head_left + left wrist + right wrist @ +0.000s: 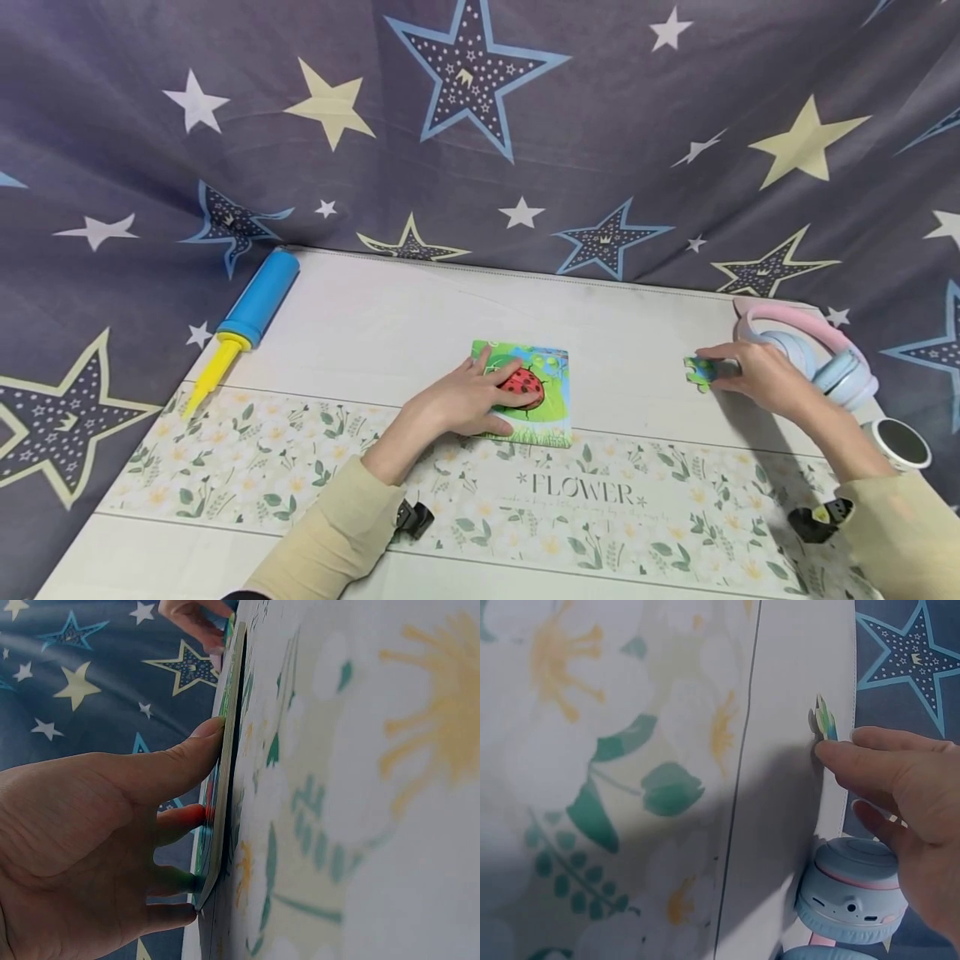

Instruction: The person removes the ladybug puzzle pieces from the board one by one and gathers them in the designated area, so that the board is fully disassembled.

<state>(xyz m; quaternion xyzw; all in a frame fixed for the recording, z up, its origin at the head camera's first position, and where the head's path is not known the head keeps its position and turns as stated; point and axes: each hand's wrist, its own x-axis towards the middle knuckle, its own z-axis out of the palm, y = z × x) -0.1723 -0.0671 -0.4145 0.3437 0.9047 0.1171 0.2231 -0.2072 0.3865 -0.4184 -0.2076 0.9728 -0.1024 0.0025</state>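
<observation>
Ladybug board (pixel 552 392): likely light, stiff; left hand (pixel 468 400) atop, fingers spread. Jigsaw piece (pixel 699 373): we judge light, rigid, edge-held; right hand (pixel 761 377) pinches it.

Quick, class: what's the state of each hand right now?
Left hand: open, spread on the ladybug puzzle.
Right hand: closed, pinching at least one puzzle piece.
</observation>
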